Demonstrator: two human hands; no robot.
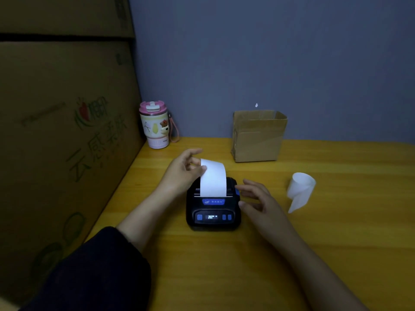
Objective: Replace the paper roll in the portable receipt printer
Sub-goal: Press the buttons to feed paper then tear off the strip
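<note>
A black portable receipt printer [213, 209] with blue buttons and a lit display sits on the yellow wooden table [314, 243]. A strip of white paper [213, 178] rises out of its slot and curls backward. My left hand [183, 172] pinches the top left edge of that strip between thumb and fingers. My right hand [258, 198] rests against the printer's right side, fingers spread, touching near the blue side button. A loose curl of white paper [299, 189] lies on the table to the right, apart from both hands.
A small open cardboard box [258, 136] stands at the back by the grey wall. A pink-lidded tumbler [155, 125] sits in the back left corner. Large printed cartons [67, 131] wall off the left side.
</note>
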